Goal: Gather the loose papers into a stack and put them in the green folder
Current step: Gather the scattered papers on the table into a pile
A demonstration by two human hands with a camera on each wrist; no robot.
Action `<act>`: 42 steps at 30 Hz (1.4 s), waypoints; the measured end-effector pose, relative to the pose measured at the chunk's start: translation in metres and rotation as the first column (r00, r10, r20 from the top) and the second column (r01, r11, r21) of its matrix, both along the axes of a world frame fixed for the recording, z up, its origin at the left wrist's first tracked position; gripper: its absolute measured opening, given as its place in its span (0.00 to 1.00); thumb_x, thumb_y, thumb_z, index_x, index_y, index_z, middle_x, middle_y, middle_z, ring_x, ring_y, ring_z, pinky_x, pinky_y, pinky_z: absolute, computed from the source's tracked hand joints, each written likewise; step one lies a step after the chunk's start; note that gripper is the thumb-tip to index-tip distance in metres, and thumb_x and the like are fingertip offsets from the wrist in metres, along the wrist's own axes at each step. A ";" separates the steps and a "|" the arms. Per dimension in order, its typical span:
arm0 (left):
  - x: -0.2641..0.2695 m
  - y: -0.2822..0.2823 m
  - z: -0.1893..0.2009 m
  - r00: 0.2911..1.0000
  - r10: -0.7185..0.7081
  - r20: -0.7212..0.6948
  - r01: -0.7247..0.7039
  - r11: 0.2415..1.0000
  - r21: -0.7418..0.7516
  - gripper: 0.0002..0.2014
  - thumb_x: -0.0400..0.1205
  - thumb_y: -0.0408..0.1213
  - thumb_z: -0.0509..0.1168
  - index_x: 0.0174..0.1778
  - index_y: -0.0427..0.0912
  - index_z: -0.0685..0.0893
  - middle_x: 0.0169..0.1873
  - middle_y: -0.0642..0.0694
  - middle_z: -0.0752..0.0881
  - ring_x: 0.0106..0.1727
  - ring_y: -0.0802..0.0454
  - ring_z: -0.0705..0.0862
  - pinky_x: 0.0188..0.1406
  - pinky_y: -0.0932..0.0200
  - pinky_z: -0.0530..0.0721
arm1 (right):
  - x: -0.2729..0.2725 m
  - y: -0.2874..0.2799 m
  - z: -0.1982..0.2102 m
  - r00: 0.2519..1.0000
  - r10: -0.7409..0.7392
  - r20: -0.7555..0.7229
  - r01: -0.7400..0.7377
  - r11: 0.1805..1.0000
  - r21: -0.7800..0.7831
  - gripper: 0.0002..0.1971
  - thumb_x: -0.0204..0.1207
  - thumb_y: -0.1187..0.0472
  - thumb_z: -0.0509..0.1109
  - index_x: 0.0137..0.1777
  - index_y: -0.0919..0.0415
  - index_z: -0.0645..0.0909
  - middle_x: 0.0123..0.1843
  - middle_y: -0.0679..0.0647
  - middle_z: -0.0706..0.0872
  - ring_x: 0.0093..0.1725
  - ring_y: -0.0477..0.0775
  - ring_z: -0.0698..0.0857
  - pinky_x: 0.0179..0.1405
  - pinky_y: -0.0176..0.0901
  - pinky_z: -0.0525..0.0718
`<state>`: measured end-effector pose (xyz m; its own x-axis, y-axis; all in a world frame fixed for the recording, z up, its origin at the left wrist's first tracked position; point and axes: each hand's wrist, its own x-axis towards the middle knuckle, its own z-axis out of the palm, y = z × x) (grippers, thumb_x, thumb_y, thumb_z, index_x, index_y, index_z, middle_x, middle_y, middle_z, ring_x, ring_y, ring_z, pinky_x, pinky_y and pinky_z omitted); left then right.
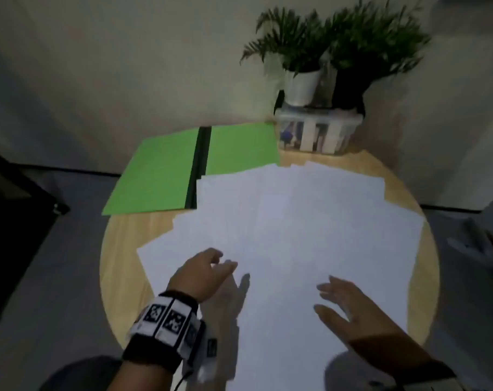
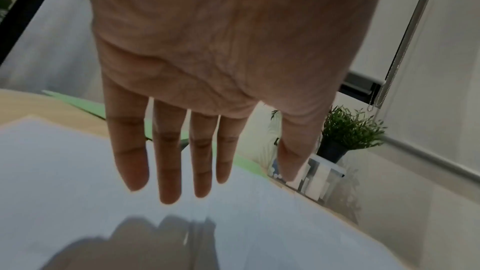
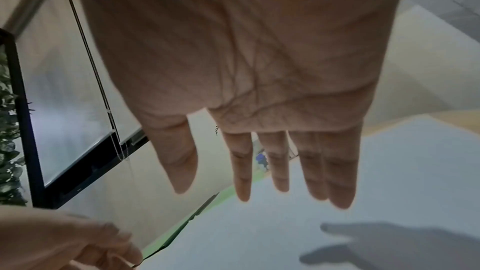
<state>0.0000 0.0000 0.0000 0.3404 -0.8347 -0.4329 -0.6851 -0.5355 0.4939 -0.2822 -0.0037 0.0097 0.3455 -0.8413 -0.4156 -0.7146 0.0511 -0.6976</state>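
Note:
Several loose white papers (image 1: 296, 221) lie fanned out and overlapping across the round wooden table (image 1: 121, 277). The green folder (image 1: 155, 170) lies open and flat at the back left, and the papers cover the near corner of its right half. My left hand (image 1: 211, 266) hovers over the near left part of the spread, holding nothing. My right hand (image 1: 338, 300) hovers over the near right part with its fingers spread. Seen from the left wrist, the left hand (image 2: 201, 151) has straight fingers above the papers (image 2: 78, 171) and casts a shadow on them. The right hand (image 3: 275, 161) is likewise flat above the papers (image 3: 259, 233).
A clear plastic box (image 1: 315, 134) stands at the table's back right. On it are two plants, one in a white pot (image 1: 300, 83) and one in a dark pot (image 1: 349, 88). Dark furniture (image 1: 14, 207) stands on the floor to the left. A wall runs close behind the table.

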 end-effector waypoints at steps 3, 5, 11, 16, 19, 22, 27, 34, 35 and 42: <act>0.003 0.008 -0.030 1.000 -0.020 -0.014 0.020 1.000 0.024 0.34 0.75 0.59 0.66 0.73 0.42 0.75 0.72 0.41 0.78 0.71 0.44 0.78 0.70 0.51 0.75 | -0.008 0.000 -0.025 0.994 -0.101 0.036 0.102 0.994 -0.038 0.28 0.65 0.33 0.68 0.65 0.40 0.74 0.77 0.52 0.72 0.72 0.43 0.74 0.81 0.49 0.63; 0.003 0.011 -0.042 0.999 -0.029 0.041 0.028 0.999 0.018 0.35 0.73 0.62 0.66 0.71 0.43 0.76 0.68 0.39 0.78 0.70 0.40 0.77 0.69 0.46 0.76 | -0.020 -0.008 -0.045 0.978 -0.206 -0.029 0.204 0.977 -0.059 0.43 0.60 0.28 0.70 0.73 0.52 0.73 0.78 0.55 0.72 0.80 0.52 0.66 0.82 0.53 0.61; -0.028 0.021 -0.039 0.998 0.036 -0.050 -0.036 0.999 0.012 0.43 0.71 0.60 0.72 0.76 0.39 0.68 0.72 0.36 0.68 0.71 0.38 0.76 0.72 0.43 0.75 | -0.021 0.003 -0.058 0.824 -0.417 -0.384 0.445 0.895 -0.017 0.46 0.71 0.42 0.71 0.84 0.52 0.51 0.87 0.60 0.41 0.84 0.68 0.41 0.83 0.62 0.52; -0.042 0.010 -0.037 0.959 0.211 -0.190 -0.215 0.977 -0.002 0.49 0.69 0.53 0.77 0.78 0.34 0.59 0.75 0.34 0.65 0.72 0.36 0.74 0.63 0.46 0.78 | -0.004 -0.001 -0.063 0.772 -0.453 -0.446 0.461 0.882 -0.098 0.48 0.66 0.37 0.71 0.82 0.48 0.53 0.86 0.61 0.44 0.83 0.73 0.43 0.82 0.66 0.50; -0.043 0.005 -0.037 0.896 0.269 -0.354 -0.292 0.956 -0.013 0.48 0.71 0.44 0.78 0.79 0.35 0.55 0.75 0.31 0.69 0.72 0.36 0.75 0.59 0.51 0.76 | -0.002 -0.002 -0.060 0.771 -0.425 -0.473 0.432 0.896 -0.102 0.49 0.65 0.34 0.70 0.82 0.46 0.53 0.86 0.60 0.46 0.82 0.73 0.46 0.81 0.67 0.52; -0.047 0.006 -0.038 0.848 0.277 -0.451 -0.320 0.947 -0.019 0.48 0.74 0.36 0.75 0.82 0.38 0.48 0.73 0.31 0.73 0.64 0.39 0.79 0.55 0.54 0.75 | -0.001 -0.001 -0.055 0.783 -0.382 -0.490 0.395 0.915 -0.082 0.47 0.63 0.33 0.69 0.81 0.43 0.55 0.85 0.56 0.49 0.81 0.71 0.51 0.79 0.67 0.58; -0.047 0.009 -0.049 0.769 0.303 -0.563 -0.379 0.925 -0.020 0.51 0.77 0.32 0.71 0.84 0.47 0.38 0.67 0.34 0.77 0.57 0.40 0.81 0.50 0.54 0.81 | -0.004 -0.006 -0.044 0.817 -0.358 -0.452 0.356 0.930 -0.092 0.36 0.64 0.39 0.68 0.75 0.38 0.65 0.80 0.51 0.57 0.75 0.65 0.59 0.74 0.60 0.68; -0.047 0.023 -0.057 0.749 0.236 -0.619 -0.273 0.961 0.036 0.27 0.73 0.36 0.73 0.65 0.40 0.67 0.53 0.41 0.84 0.51 0.44 0.86 0.50 0.47 0.88 | -0.027 -0.023 -0.045 0.707 -0.637 -0.309 0.641 0.761 -0.100 0.54 0.60 0.47 0.81 0.81 0.58 0.53 0.76 0.66 0.60 0.76 0.70 0.63 0.74 0.63 0.70; -0.048 0.025 -0.056 0.760 0.203 -0.617 -0.237 0.971 0.027 0.22 0.74 0.36 0.71 0.61 0.42 0.71 0.50 0.44 0.86 0.48 0.47 0.86 0.46 0.52 0.88 | -0.028 -0.026 -0.044 0.702 -0.641 -0.311 0.650 0.755 -0.088 0.56 0.59 0.47 0.82 0.81 0.61 0.51 0.76 0.67 0.60 0.76 0.70 0.64 0.73 0.62 0.71; -0.039 0.002 -0.055 0.758 0.229 -0.610 -0.382 0.915 -0.131 0.37 0.67 0.31 0.77 0.69 0.44 0.66 0.55 0.40 0.85 0.55 0.38 0.86 0.59 0.43 0.85 | -0.023 -0.048 -0.044 0.700 -0.623 -0.348 0.649 0.759 -0.052 0.48 0.59 0.53 0.83 0.72 0.72 0.60 0.68 0.68 0.78 0.64 0.68 0.82 0.59 0.55 0.84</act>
<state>-0.0388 0.0019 -0.0552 0.3481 -0.8295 -0.4368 -0.0542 -0.4829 0.8740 -0.3054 -0.0516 -0.0341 -0.4274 -0.7750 -0.4655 -0.6746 0.6162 -0.4065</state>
